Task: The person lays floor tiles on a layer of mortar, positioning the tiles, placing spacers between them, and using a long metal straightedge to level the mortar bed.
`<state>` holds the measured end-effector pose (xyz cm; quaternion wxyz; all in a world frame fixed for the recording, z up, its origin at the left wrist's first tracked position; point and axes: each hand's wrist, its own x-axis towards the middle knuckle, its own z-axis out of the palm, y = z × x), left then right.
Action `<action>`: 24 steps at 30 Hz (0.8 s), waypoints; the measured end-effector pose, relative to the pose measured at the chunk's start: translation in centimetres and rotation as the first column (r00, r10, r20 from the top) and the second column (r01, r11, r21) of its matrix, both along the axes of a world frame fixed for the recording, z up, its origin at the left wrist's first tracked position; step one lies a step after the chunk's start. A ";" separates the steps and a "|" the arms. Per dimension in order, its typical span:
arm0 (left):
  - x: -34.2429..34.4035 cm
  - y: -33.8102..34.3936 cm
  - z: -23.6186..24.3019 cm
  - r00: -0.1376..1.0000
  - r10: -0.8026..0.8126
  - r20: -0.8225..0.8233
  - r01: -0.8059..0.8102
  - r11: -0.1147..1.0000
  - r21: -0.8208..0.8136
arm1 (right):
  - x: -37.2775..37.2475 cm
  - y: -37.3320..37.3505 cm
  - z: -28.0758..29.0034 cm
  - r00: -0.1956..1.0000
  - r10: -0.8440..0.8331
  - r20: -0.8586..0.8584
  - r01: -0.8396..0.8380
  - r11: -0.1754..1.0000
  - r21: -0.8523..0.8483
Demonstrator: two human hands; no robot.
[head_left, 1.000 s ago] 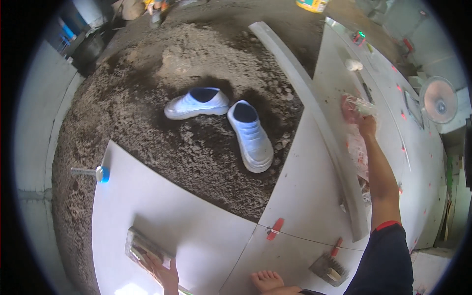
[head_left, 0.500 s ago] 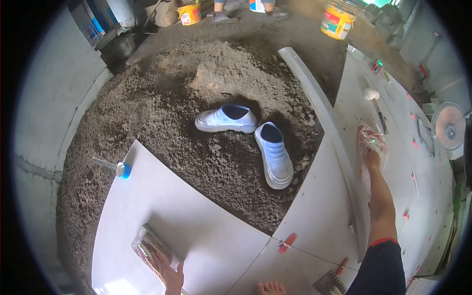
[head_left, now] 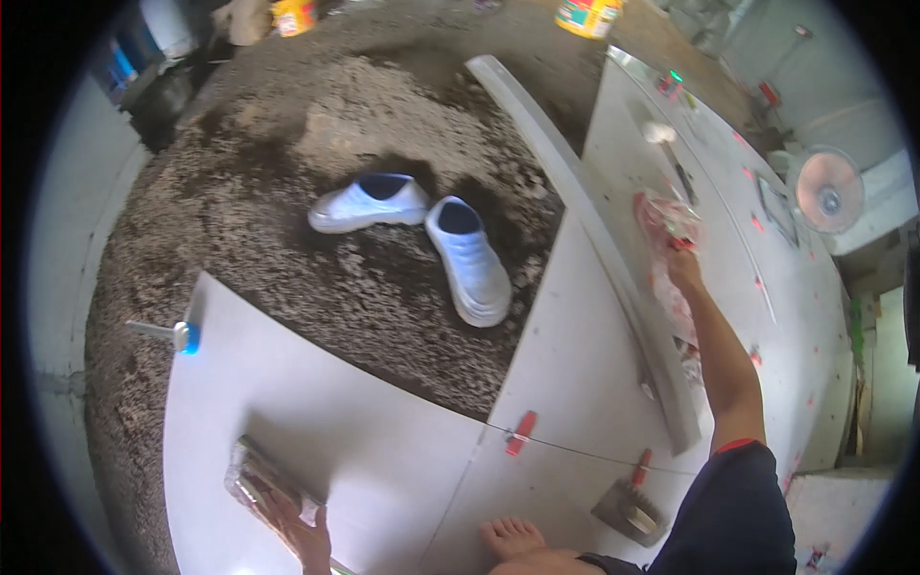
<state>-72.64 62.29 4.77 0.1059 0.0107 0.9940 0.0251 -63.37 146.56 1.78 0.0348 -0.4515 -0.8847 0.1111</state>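
My left hand (head_left: 305,535) lies over a rectangular block-shaped tool (head_left: 251,468) on the large pale tile (head_left: 374,450), its fingers across the top and its thumb along the side. Out to the right, my right hand (head_left: 682,266) reaches into a clear plastic bag (head_left: 659,213) with red pieces in it. Its fingers are bent, with a bit of red beside them; the film hides what they hold. A red tile wedge (head_left: 520,433) stands at a tile joint. Near my bare foot (head_left: 512,537) lies a notched trowel (head_left: 630,511) with a red handle.
Two pale shoes (head_left: 468,264) sit on rough grey mortar (head_left: 287,278). A long straightedge (head_left: 575,192) crosses the right tiles. Beyond the bag lies a white-headed mallet (head_left: 658,132). A fan (head_left: 829,190) stands far right; a yellow bucket (head_left: 586,15) is at the back.
The view has shifted, so the scene sits further left and higher. My right hand stays at the bag, with red now showing by its fingers. My left hand remains on the block-shaped tool.
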 end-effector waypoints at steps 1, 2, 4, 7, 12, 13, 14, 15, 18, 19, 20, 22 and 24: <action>0.1 0.4 0.5 0.999 -0.022 -0.031 0.023 1.000 0.001 | 1.4 -1.0 0.1 0.999 -0.018 0.030 0.018 1.000 0.007; 0.1 -0.1 -0.2 0.995 -0.055 -0.082 0.056 0.998 0.009 | 2.7 -1.8 0.2 0.980 0.159 0.115 -0.182 0.957 0.224; 0.7 -0.1 -0.7 0.989 -0.086 -0.118 0.088 0.996 0.015 | 3.9 -5.4 0.9 0.917 0.311 0.251 -0.390 0.832 0.394; 0.5 2.4 1.5 0.984 -0.037 -0.175 0.000 0.978 -0.208 | 2.3 -17.0 6.8 0.982 0.146 -0.117 -0.110 0.957 0.268; 3.7 15.4 4.0 0.991 -0.128 -0.037 0.123 0.775 0.620 | 5.6 -31.9 5.8 0.947 0.013 -0.321 -0.305 0.343 -0.888; 3.9 18.6 6.1 0.891 -0.449 -0.075 0.425 0.761 0.490 | 6.2 -35.0 5.3 0.950 0.125 -0.287 -0.307 0.194 -0.932; 5.1 20.1 6.5 0.855 -0.518 0.010 0.406 0.683 0.607 | 6.4 -37.8 5.4 0.929 0.247 -0.276 -0.297 0.050 -0.954; 6.2 20.9 6.7 0.813 -0.573 0.100 0.345 0.614 0.710 | 5.8 -40.9 6.2 0.926 0.324 -0.192 -0.188 -0.042 -0.981; 8.4 19.5 4.9 0.663 -0.730 0.167 0.549 0.625 0.554 | 4.2 -44.8 7.3 0.862 0.493 -0.120 -0.050 -0.152 -0.987; 8.9 19.2 4.5 0.627 -0.720 0.298 0.468 0.653 0.595 | 4.2 -45.1 7.4 0.819 0.564 -0.105 -0.025 -0.147 -0.989; 9.4 18.8 4.3 0.627 -0.718 0.303 0.465 0.657 0.594 | 4.4 -45.3 7.1 0.819 0.565 -0.105 -0.022 -0.151 -0.988; 10.1 18.5 4.3 0.749 -0.458 0.479 0.020 0.738 0.674 | 5.1 -45.6 6.2 0.893 0.426 -0.143 -0.087 -0.148 -0.985; 10.5 19.0 4.8 0.718 -0.321 0.618 -0.236 0.723 0.649 | 5.4 -46.0 6.2 0.922 0.353 -0.160 -0.114 -0.146 -0.983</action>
